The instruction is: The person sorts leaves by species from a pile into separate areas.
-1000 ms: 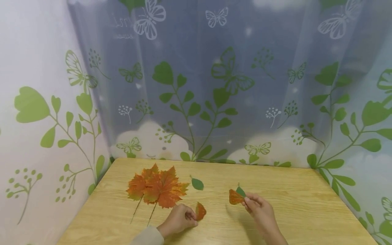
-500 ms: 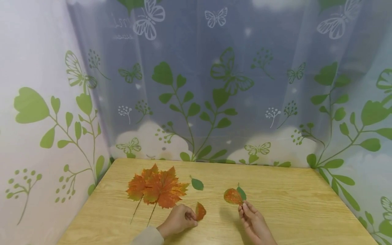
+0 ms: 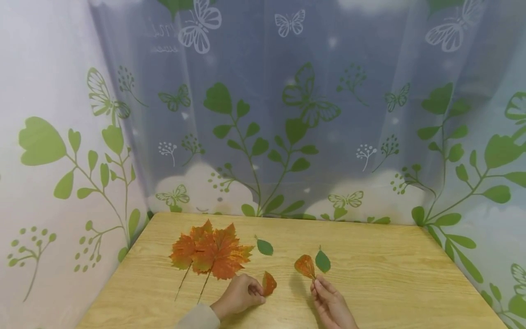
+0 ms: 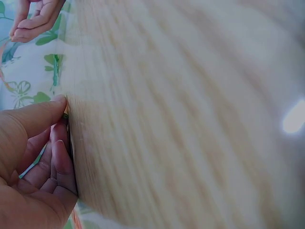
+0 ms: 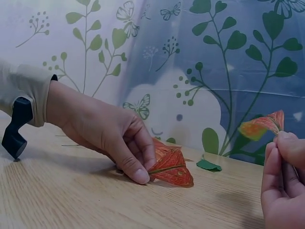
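Observation:
In the head view, my left hand (image 3: 241, 293) rests low at the front of the table, its thumb and fingers pinching the base of a small orange-red leaf (image 3: 269, 284). The right wrist view shows this leaf (image 5: 174, 171) lying slanted close over the wood, veins visible. My right hand (image 3: 334, 302) pinches a second small orange leaf (image 3: 304, 266) by its stem and holds it up above the table, blade pointing up and left. Just right of that blade lies a green leaf (image 3: 323, 261). In the left wrist view, the left thumb and fingers (image 4: 35, 121) meet at the table surface.
Large orange maple leaves (image 3: 223, 252) overlap at the left of the wooden table (image 3: 390, 274), their dark stems pointing toward the front. Another green leaf (image 3: 265, 247) lies beside them. A printed curtain (image 3: 263, 137) stands behind the table and along both sides.
My right hand has moved left and toward the front with its orange leaf, which has turned and now stands clear of the green leaf. The left hand has stayed put.

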`<state>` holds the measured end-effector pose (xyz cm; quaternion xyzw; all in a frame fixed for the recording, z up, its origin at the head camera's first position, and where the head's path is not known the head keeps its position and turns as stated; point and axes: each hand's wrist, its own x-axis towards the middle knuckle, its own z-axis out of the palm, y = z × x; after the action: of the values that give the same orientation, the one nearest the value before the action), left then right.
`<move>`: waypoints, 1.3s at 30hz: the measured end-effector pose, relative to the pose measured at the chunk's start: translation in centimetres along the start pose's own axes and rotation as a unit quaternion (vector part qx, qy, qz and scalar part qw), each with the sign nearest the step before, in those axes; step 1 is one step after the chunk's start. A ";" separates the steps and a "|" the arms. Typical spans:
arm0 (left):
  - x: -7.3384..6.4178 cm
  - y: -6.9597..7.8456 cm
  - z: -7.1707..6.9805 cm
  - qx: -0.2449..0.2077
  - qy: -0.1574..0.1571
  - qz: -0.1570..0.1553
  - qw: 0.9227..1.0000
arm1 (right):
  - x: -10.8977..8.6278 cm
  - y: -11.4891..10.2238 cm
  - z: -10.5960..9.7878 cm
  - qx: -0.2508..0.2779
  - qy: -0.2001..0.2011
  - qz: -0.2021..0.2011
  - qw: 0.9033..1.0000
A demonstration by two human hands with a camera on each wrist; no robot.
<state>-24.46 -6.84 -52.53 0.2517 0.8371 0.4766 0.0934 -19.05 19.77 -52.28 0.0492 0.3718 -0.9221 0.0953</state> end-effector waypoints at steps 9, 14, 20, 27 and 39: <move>-0.2 0.0 -0.1 0.004 0.002 0.001 1.000 | 0.7 1.4 1.4 -0.047 0.097 -0.006 0.994; -0.2 0.1 -0.2 0.004 0.003 0.000 1.000 | 1.6 2.3 2.6 -0.088 0.105 -0.036 0.990; -0.3 0.2 -0.1 0.002 -0.002 0.004 1.000 | 2.9 3.8 2.7 -0.233 0.146 -0.071 0.959; -0.3 0.3 0.1 -0.001 -0.002 -0.008 1.000 | 2.5 4.0 2.3 -0.525 0.170 -0.140 0.822; -0.1 0.1 -0.1 0.012 0.002 0.006 1.000 | 0.8 3.0 3.3 -0.666 0.056 -0.113 0.736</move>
<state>-24.35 -6.96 -52.37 0.2574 0.8412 0.4677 0.0860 -19.27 15.25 -52.09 -0.0171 0.8982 -0.4388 -0.0218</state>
